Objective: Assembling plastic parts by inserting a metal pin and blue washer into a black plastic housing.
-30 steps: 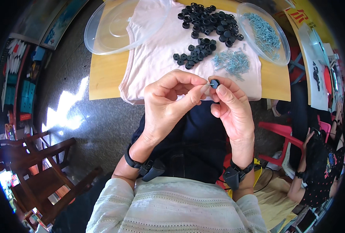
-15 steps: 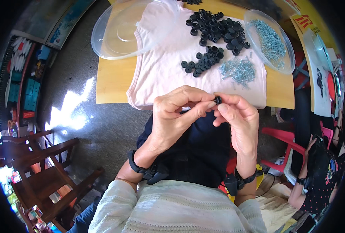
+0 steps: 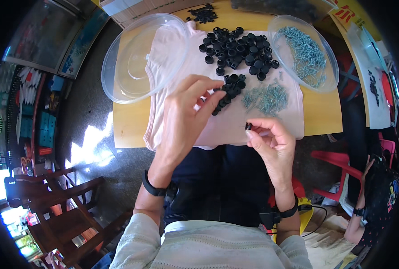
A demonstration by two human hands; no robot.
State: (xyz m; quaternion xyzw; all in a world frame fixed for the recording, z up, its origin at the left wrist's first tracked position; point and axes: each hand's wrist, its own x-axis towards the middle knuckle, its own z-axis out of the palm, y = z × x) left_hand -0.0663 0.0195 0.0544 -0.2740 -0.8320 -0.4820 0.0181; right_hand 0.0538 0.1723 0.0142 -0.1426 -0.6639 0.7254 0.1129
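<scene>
My left hand reaches over the table to the left edge of a small heap of black plastic caps. Its thumb and forefinger are apart at the heap, and I see no piece gripped between them. Closer to me, my right hand pinches a small round black plastic cap between thumb and fingertips. A thin point seems to stick out of its left side. A loose pile of silvery screws lies just beyond my right hand. Behind it spreads a larger pile of black rings and caps.
Everything rests on a pale pink cloth over a wooden table. A clear round lid lies at left; a clear tray of screws is at right. Cardboard boxes stand behind. A pink chair and another person are at right.
My hands, together at the black cap before, have parted. The left moved forward to the small heap; the right keeps the cap and stays near the table's front edge. The view has shifted.
</scene>
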